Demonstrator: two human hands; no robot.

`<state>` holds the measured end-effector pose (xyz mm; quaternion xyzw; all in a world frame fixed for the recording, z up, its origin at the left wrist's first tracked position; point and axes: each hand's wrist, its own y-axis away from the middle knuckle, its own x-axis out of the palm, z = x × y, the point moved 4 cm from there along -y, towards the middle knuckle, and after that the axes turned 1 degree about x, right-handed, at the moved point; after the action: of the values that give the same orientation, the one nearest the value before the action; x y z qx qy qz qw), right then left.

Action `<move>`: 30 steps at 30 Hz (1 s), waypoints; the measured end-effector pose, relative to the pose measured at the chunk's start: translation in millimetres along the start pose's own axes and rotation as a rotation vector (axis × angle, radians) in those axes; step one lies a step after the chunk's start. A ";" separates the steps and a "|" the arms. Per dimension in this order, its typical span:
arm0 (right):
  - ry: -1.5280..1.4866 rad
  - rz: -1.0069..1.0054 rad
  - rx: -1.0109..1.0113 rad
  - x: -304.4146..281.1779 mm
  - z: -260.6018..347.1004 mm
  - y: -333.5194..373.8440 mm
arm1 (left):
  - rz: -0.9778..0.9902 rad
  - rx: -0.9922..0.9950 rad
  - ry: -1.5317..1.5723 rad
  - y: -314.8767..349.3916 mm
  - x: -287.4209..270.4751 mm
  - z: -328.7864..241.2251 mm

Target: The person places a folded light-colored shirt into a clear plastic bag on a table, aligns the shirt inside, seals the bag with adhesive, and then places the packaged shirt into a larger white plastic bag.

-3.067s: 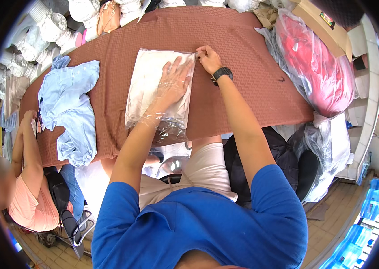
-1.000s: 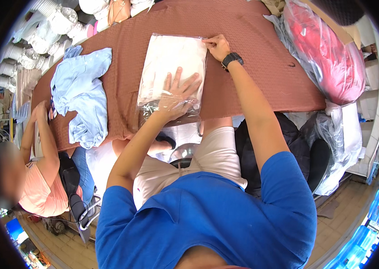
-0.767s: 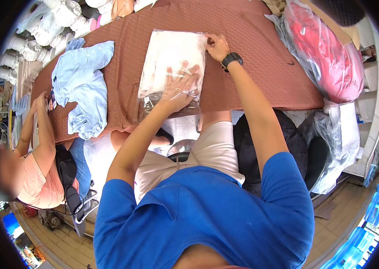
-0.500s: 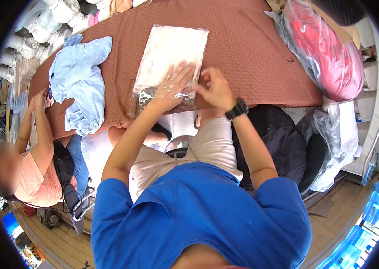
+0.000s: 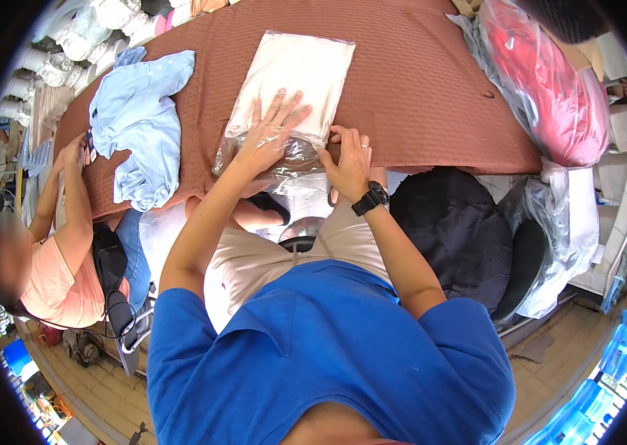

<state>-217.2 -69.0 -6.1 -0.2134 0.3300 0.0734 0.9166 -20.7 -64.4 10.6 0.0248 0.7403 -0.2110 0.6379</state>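
Note:
A folded cream garment in a clear plastic bag [image 5: 295, 81] lies on the brown cloth-covered table [image 5: 417, 96]. My left hand [image 5: 273, 130] lies flat on the near part of the bag with fingers spread, pressing it down. My right hand [image 5: 348, 159], with a ring and a black wristwatch, grips the bag's loose open end [image 5: 295, 159] at the table's near edge. That end is crumpled and hangs toward my lap.
A light blue shirt [image 5: 139, 122] lies spread on the table's left part. Another person in a pink top [image 5: 54, 252] sits at the left, a hand by that shirt. A big plastic-wrapped red bundle [image 5: 551, 89] sits at right; a black bag [image 5: 454, 230] stands beside my leg.
My right hand left the bag's far right corner and came back to its near open end. My left hand stayed pressed on the bag.

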 end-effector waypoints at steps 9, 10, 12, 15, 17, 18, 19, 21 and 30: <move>-0.112 -0.074 0.188 -0.9 -33.4 -60.9 | -0.053 0.013 0.028 3.8 2.7 11.6; -0.038 -0.112 0.153 -3.5 -42.3 -80.2 | -0.081 -0.040 -0.012 0.9 2.5 10.0; 0.075 -0.050 0.147 -5.0 -45.8 -99.5 | -0.121 -0.160 -0.115 8.6 12.3 25.0; 0.130 0.197 0.218 -11.9 -32.7 -111.0 | 0.013 -0.281 -0.154 11.3 8.3 30.6; 0.046 0.328 0.207 -17.5 9.8 -85.8 | -0.047 -0.270 -0.111 18.9 6.5 42.3; 0.010 0.377 0.204 -8.6 12.4 -68.7 | -0.117 -0.285 -0.018 18.0 4.4 44.4; -0.029 0.428 0.206 3.4 15.0 -50.4 | -0.181 -0.299 0.074 19.0 3.3 46.0; 0.054 0.233 0.095 7.1 42.2 -19.3 | -0.098 -0.447 -0.027 12.0 5.0 35.2; 0.191 -0.128 0.031 -22.4 -16.8 -33.6 | -0.259 -0.261 0.006 41.4 14.6 -61.5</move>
<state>-234.8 -106.4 8.1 -0.2257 0.4027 -0.0111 0.8870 -68.2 -8.9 -8.9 -0.1529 0.7604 -0.1933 0.6009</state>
